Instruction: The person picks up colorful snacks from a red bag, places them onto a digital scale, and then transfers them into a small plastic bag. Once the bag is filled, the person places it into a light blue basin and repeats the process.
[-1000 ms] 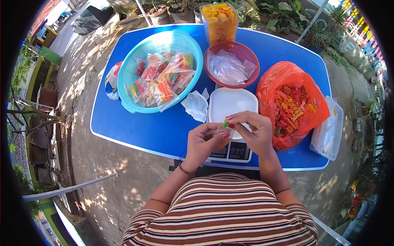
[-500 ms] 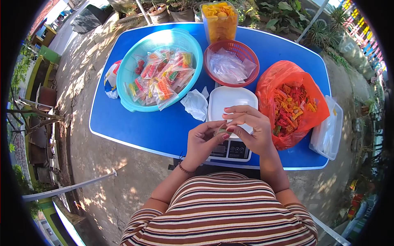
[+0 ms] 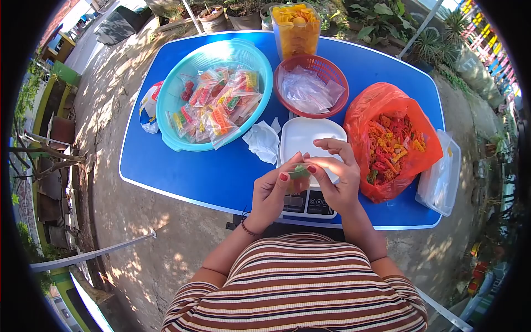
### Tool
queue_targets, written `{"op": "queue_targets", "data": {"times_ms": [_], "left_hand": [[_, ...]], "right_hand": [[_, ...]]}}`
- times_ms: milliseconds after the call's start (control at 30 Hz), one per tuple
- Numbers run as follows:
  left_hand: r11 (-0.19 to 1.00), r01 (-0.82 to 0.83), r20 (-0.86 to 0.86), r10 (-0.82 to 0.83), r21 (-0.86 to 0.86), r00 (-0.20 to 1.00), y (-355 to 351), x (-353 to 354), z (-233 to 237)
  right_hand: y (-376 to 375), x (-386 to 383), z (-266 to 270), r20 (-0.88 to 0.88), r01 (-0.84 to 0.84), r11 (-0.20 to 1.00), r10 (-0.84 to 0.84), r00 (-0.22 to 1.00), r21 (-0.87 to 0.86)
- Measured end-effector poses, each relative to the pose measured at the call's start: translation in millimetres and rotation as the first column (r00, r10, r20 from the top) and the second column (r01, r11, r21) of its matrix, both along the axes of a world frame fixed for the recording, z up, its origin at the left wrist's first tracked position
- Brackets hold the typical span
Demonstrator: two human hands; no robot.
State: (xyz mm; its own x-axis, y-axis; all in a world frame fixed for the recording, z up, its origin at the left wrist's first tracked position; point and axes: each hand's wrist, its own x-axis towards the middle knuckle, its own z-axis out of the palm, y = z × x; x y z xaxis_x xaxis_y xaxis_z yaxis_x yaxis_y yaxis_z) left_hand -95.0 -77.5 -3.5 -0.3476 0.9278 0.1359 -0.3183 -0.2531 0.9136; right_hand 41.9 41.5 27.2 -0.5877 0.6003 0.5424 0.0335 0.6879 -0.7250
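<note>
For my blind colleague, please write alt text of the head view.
A person's left hand and right hand hold a clear bag with something green; on a blue table are a white scale, turquoise basket and orange bag.

At the table's (image 3: 166, 176) near edge, the left hand (image 3: 269, 192) and right hand (image 3: 344, 185) cover part of the scale (image 3: 304, 131), whose panel markings (image 3: 316, 202) are too small to read; the green piece (image 3: 300, 167) in their small clear bag (image 3: 297, 174) is blurred. Toward the left edge, the teal basket's (image 3: 173, 99) rim hides part of a packet (image 3: 148, 110) with unreadable print
</note>
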Motion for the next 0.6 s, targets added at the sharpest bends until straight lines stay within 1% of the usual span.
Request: {"op": "queue_targets", "data": {"times_ms": [67,167,267,300,367,400,433,467,533,567,600], "left_hand": [[1.000,-0.022,0.020,0.022,0.001,1.000,-1,5,3],[0.999,-0.003,-0.105,-0.002,-0.046,0.994,-1,2,12],[0.999,0.033,-0.105,-0.035,-0.016,0.994,-2,-7,-4],[1.000,0.027,-0.071,-0.027,-0.010,0.997,-1,-5,-2],[1.000,0.012,-0.004,-0.012,0.000,1.000,0,0,6],[1.000,-0.015,-0.008,0.015,0.007,1.000,1,0,6],[0.999,-0.040,-0.013,0.040,0.015,0.999,2,-1,6],[0.998,-0.065,-0.016,0.066,0.024,0.998,3,-1,6],[0.999,-0.042,-0.117,0.043,0.011,0.992,3,-5,7],[0.999,-0.033,-0.168,0.033,0.002,0.985,2,-7,8],[1.000,-0.031,-0.194,0.031,0.001,0.980,1,-7,10]], "right_hand": [[1,-1,0,-0.019,0.078,0.993,-0.077,0.997,0.085],[-4,-3,-1,-0.088,-0.033,0.999,0.035,0.995,0.029],[6,6,6,-0.017,0.018,1.000,-0.019,1.000,-0.017],[5,3,6,-0.070,0.046,0.997,-0.051,0.996,-0.065],[-1,-1,9,-0.084,-0.057,0.998,0.056,0.995,-0.001],[-4,-1,10,-0.088,-0.105,0.994,0.108,0.990,0.031],[-2,-2,11,-0.108,-0.078,0.995,0.084,0.991,0.060],[0,-2,11,-0.121,-0.036,0.999,0.035,0.992,-0.001],[1,-3,10,-0.138,0.045,0.991,-0.063,0.988,-0.124],[-1,-4,14,-0.119,-0.049,0.995,0.039,0.992,-0.082],[-3,-5,14,-0.113,-0.077,0.995,0.069,0.991,-0.067]]}}
